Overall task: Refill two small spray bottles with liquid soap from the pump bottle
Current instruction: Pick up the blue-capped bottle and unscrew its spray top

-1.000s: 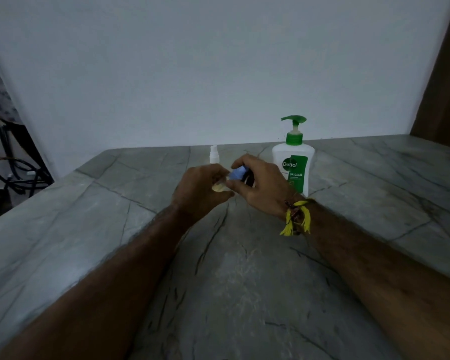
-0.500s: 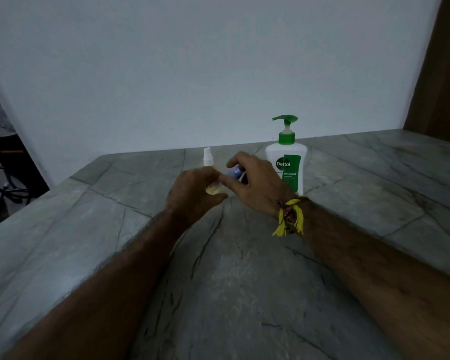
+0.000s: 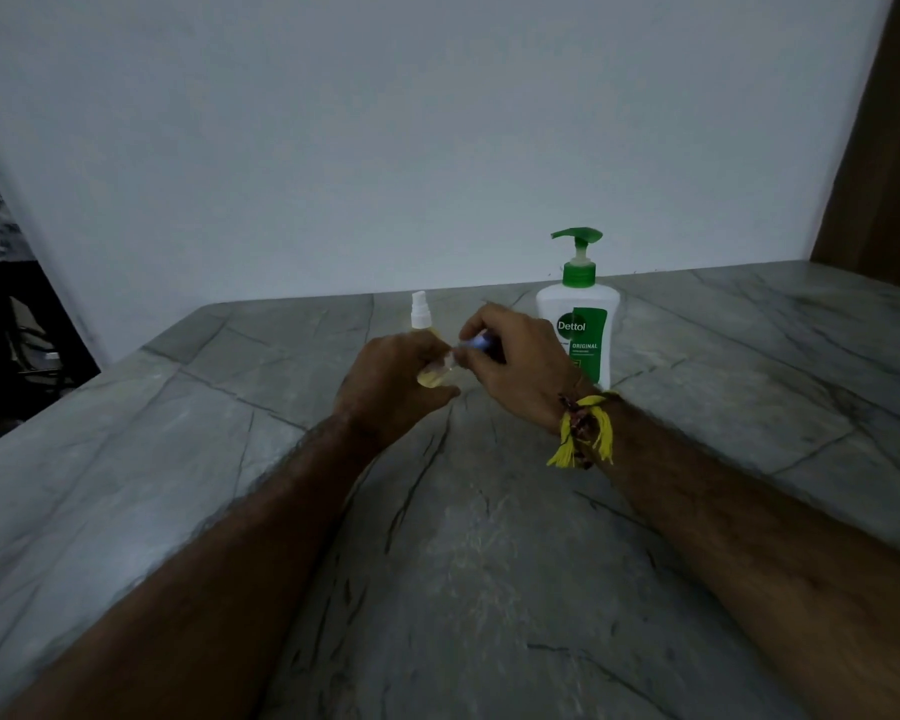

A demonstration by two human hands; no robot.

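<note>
**Mia:** While the left hand (image 3: 393, 379) holds one small spray bottle (image 3: 437, 375) in its curled fingers, what is the right hand (image 3: 515, 363) doing?

**Sam:** It pinches the blue cap (image 3: 476, 343) on top of that bottle. I think it is twisting it, but I can't tell if it goes on or off.

**Mia:** Is there soap inside?

**Sam:** Some yellow stuff shows through the clear side. So this one may be filled, or partly.

**Mia:** And the other one?

**Sam:** The second spray bottle (image 3: 421, 314) stands just behind the left hand, with a white top on. It looks yellowish too, but it is mostly hidden, so I can't say if it is done.

**Mia:** Where is the big one?

**Sam:** The pump bottle (image 3: 580, 324) stands behind the right hand. It is white, smooth and round, with a green pump. The counter (image 3: 489, 563) is grey stone with dark, crack-like lines.
</note>
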